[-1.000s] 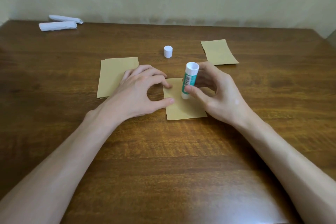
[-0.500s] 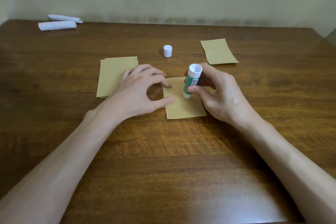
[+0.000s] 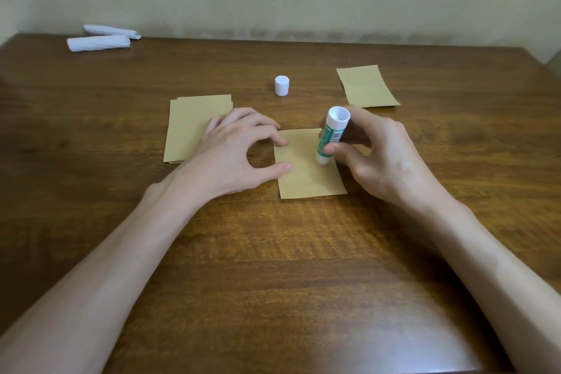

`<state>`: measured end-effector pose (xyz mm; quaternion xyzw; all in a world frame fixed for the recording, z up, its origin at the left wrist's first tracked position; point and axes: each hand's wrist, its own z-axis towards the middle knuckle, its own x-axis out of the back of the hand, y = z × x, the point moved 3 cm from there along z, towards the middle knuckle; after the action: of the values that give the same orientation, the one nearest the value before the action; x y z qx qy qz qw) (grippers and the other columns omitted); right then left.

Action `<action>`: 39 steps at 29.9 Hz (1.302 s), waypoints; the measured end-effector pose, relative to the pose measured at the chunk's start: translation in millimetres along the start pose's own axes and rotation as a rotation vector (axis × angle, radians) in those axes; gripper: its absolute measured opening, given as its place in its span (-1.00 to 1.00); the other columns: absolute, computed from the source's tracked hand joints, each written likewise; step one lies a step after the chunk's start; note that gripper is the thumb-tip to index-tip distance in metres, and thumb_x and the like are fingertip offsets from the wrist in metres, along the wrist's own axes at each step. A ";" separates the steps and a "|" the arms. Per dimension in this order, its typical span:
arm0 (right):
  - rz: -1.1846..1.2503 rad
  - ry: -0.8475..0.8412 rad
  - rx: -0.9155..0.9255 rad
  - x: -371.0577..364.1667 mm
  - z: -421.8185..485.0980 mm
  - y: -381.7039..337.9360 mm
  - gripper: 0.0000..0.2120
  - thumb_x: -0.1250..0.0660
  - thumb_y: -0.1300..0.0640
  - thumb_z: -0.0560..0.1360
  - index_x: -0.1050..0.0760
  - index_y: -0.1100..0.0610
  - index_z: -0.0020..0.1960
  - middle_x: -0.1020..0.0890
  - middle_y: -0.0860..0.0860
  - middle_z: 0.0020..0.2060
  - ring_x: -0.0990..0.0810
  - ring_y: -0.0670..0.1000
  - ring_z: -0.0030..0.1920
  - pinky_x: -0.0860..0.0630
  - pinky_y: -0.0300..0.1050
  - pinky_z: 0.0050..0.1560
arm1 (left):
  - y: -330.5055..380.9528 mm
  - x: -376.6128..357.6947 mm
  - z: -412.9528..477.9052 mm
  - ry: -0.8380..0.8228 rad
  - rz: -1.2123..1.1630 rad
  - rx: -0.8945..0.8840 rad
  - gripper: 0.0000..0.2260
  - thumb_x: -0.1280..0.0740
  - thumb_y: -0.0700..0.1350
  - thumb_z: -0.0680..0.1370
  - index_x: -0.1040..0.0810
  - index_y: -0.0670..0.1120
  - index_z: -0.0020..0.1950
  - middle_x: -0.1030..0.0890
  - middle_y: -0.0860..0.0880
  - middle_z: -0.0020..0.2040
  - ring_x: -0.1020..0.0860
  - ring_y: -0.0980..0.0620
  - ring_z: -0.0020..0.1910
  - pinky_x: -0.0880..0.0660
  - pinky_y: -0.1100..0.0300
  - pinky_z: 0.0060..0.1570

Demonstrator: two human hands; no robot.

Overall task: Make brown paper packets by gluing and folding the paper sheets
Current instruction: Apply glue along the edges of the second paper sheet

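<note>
Glue stick point(image 3: 331, 137) leans further right than a second ago, tip on the brown sheet point(image 3: 306, 182) at mid-table point(image 3: 273, 252). Right hand point(image 3: 382, 158) grips its barrel, thumb nearest. Left hand point(image 3: 230, 155) unchanged, spread, index and thumb tips pressing the sheet's left edge.

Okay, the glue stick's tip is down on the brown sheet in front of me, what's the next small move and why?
Probably drag the glue stick in a short stroke along the brown sheet. The right hand grips it tilted with its tip on the paper, the left hand pins the sheet's left edge, and the cap is off.
</note>
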<state>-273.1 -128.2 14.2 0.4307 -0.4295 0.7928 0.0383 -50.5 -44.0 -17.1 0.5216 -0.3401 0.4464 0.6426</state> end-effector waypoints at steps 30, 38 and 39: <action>0.236 0.062 0.046 -2.9 -2.1 -3.6 -0.58 -0.56 0.22 0.54 -0.53 0.18 0.34 -0.71 0.02 0.13 -0.72 -0.06 0.15 -0.63 -0.09 0.25 | 1.1 1.3 0.0 0.006 -0.001 -0.009 -0.61 -0.34 0.41 0.46 -0.60 0.26 0.19 -0.47 0.31 0.36 -0.27 0.18 0.47 -0.15 0.06 0.37; 0.120 0.020 0.079 -12.6 -1.7 -9.2 -0.65 -0.59 0.00 0.50 -0.52 0.00 0.17 -0.70 -0.19 0.02 -0.71 -0.18 0.08 -0.64 -0.16 0.16 | -0.4 0.0 1.1 0.008 0.020 -0.009 -0.59 -0.34 0.41 0.47 -0.59 0.24 0.21 -0.47 0.32 0.36 -0.27 0.20 0.46 -0.13 0.12 0.33; 0.107 0.031 0.078 -12.3 -1.4 -9.4 -0.63 -0.60 -0.03 0.48 -0.52 0.03 0.15 -0.70 -0.17 0.01 -0.71 -0.15 0.06 -0.65 -0.16 0.13 | -0.4 -0.1 0.9 0.008 0.019 -0.009 -0.59 -0.35 0.40 0.47 -0.59 0.24 0.21 -0.47 0.32 0.36 -0.27 0.20 0.46 -0.13 0.12 0.33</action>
<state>-262.3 -117.5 11.1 0.3959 -0.4201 0.8165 -0.0146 -50.1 -45.0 -17.2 0.5136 -0.3445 0.4531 0.6420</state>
